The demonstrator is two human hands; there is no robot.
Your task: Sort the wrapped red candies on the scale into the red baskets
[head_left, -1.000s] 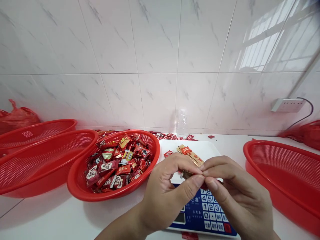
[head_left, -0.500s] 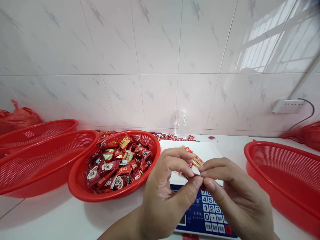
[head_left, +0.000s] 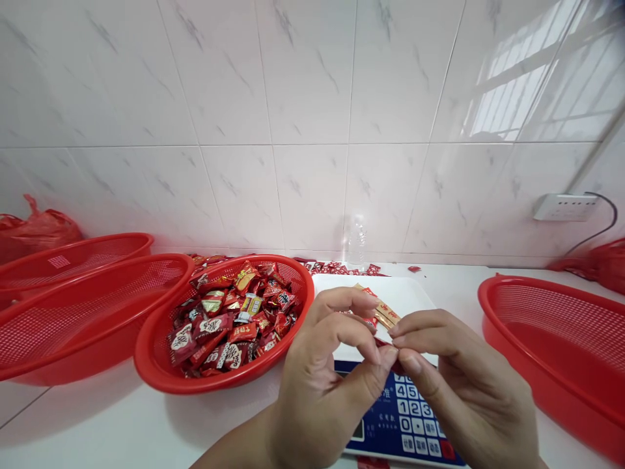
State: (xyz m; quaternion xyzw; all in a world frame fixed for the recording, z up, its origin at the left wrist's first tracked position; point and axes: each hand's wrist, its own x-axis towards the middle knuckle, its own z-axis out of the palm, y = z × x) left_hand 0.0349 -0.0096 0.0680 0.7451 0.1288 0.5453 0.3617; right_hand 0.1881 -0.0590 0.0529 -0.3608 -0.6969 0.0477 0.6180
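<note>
My left hand point(head_left: 332, 384) and my right hand point(head_left: 473, 391) meet over a kitchen scale. Both pinch a small dark red wrapper point(head_left: 383, 342) between thumbs and fingertips; most of it is hidden by the fingers. Beneath them, the white pan point(head_left: 415, 286) of the scale carries red and gold packets point(head_left: 388, 314), partly covered by my hands. The scale's blue keypad point(head_left: 385, 426) shows between my wrists. Left of my left hand, a red basket point(head_left: 146, 368) is filled with wrapped candies point(head_left: 234, 329).
More red baskets stand at the left point(head_left: 97, 312) and the right point(head_left: 561, 365). Red plastic bags point(head_left: 43, 228) lie at the far left and far right. A clear plastic bottle point(head_left: 357, 244) and small red packets point(head_left: 332, 268) sit along the tiled wall. A white socket box point(head_left: 566, 207) hangs at right.
My left fingers have shifted slightly around the wrapper, and the index finger is a little higher. Both hands keep pinching in nearly the same place.
</note>
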